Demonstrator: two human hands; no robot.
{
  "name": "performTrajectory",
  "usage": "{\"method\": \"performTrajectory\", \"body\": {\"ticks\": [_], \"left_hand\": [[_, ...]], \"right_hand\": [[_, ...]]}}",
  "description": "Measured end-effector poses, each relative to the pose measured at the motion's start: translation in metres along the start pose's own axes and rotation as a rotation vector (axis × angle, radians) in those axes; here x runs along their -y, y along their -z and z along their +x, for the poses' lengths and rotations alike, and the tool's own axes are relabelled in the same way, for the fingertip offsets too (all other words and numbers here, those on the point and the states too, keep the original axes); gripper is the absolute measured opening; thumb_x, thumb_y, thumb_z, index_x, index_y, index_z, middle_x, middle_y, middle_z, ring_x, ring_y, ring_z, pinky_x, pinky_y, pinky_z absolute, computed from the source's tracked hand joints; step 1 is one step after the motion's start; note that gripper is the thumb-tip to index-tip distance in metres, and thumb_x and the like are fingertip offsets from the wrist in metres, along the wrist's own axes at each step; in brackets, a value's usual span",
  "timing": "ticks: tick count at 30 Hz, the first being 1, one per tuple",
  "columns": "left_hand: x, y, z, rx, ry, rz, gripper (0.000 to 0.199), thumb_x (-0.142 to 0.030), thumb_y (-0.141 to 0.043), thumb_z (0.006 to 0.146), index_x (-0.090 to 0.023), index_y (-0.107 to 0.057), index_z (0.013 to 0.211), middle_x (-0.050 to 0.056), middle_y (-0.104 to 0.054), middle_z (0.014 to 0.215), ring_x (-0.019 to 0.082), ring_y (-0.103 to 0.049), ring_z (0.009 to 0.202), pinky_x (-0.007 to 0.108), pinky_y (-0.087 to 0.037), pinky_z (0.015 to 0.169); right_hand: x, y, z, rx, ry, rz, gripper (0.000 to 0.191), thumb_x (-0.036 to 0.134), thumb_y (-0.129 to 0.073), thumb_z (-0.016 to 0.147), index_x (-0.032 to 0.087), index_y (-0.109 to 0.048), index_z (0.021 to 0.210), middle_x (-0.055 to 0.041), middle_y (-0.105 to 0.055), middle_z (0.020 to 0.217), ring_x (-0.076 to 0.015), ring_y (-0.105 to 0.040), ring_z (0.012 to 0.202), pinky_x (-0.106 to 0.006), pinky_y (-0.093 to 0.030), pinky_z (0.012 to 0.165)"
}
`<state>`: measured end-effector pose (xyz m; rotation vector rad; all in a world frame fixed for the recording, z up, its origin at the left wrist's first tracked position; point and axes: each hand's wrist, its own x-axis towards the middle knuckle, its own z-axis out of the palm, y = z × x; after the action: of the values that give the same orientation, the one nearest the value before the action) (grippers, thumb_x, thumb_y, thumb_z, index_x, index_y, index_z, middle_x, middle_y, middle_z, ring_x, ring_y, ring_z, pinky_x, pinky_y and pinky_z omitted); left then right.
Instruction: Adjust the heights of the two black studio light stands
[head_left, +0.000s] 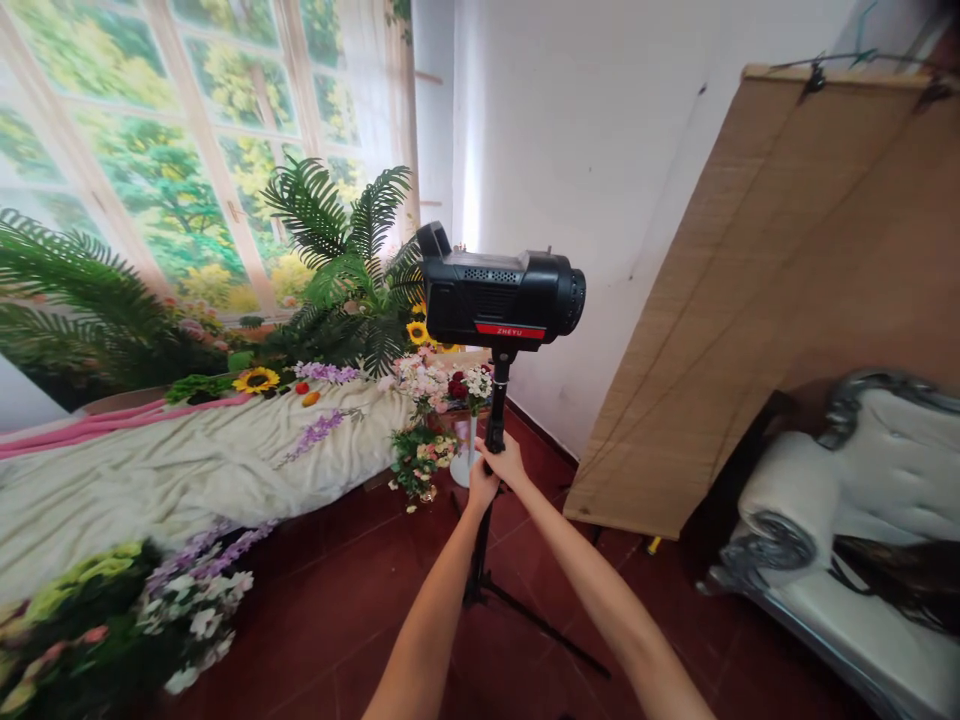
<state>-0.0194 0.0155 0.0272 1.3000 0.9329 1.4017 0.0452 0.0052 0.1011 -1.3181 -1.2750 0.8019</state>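
A black studio light with a red label sits on top of a black light stand, ahead of me at the middle of the view. My left hand is wrapped round the stand's pole below the light. Just above and to the right of it, my right hand also grips the pole, near a dark collar. The two hands touch or overlap, and some fingers are hidden behind the pole. Below them, a stand leg spreads over the red tiled floor.
A cream cloth with flowers on it covers a long surface at left, before a window backdrop. Potted palm fronds rise behind. Close by the stand are flower bunches. A bamboo blind and a white sofa stand right.
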Motion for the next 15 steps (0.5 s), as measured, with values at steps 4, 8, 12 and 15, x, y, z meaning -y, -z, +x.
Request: {"method": "performTrajectory", "body": {"ticks": [4, 8, 12, 15], "left_hand": [[0.006, 0.002, 0.000, 0.043, -0.044, 0.082, 0.022, -0.033, -0.065, 0.069, -0.016, -0.062, 0.083, 0.004, -0.062, 0.061, 0.018, -0.059, 0.055, 0.030, -0.049, 0.053], [0.014, 0.004, 0.001, 0.042, -0.025, 0.125, 0.032, -0.047, -0.063, 0.071, -0.017, -0.058, 0.078, 0.000, -0.059, 0.058, 0.013, -0.055, 0.048, 0.026, -0.046, 0.049], [0.016, 0.003, 0.002, -0.004, -0.019, 0.174, 0.039, -0.055, -0.061, 0.070, -0.016, -0.059, 0.077, 0.000, -0.058, 0.058, 0.013, -0.056, 0.050, 0.024, -0.045, 0.047], [0.016, 0.000, 0.003, -0.041, 0.020, 0.212, 0.045, -0.059, -0.061, 0.068, -0.014, -0.059, 0.070, 0.001, -0.057, 0.055, 0.014, -0.057, 0.049, 0.022, -0.043, 0.045]], "right_hand": [[0.028, 0.005, 0.019, -0.083, 0.156, -0.087, 0.021, 0.037, -0.065, 0.073, 0.023, -0.049, 0.071, 0.0001, -0.062, 0.065, -0.0159, -0.060, 0.064, -0.026, -0.049, 0.062], [0.072, 0.014, 0.038, -0.059, 0.241, -0.078, 0.019, 0.037, -0.062, 0.075, 0.021, -0.051, 0.073, 0.0007, -0.060, 0.060, -0.0147, -0.060, 0.056, -0.027, -0.050, 0.062], [0.101, 0.021, 0.044, -0.045, 0.277, -0.088, 0.021, 0.038, -0.061, 0.074, 0.020, -0.050, 0.070, 0.0007, -0.060, 0.057, -0.0151, -0.061, 0.052, -0.027, -0.050, 0.056], [0.105, 0.022, 0.040, -0.039, 0.288, -0.105, 0.021, 0.038, -0.059, 0.074, 0.020, -0.050, 0.069, 0.0010, -0.060, 0.055, -0.0157, -0.061, 0.053, -0.027, -0.050, 0.056]]}}
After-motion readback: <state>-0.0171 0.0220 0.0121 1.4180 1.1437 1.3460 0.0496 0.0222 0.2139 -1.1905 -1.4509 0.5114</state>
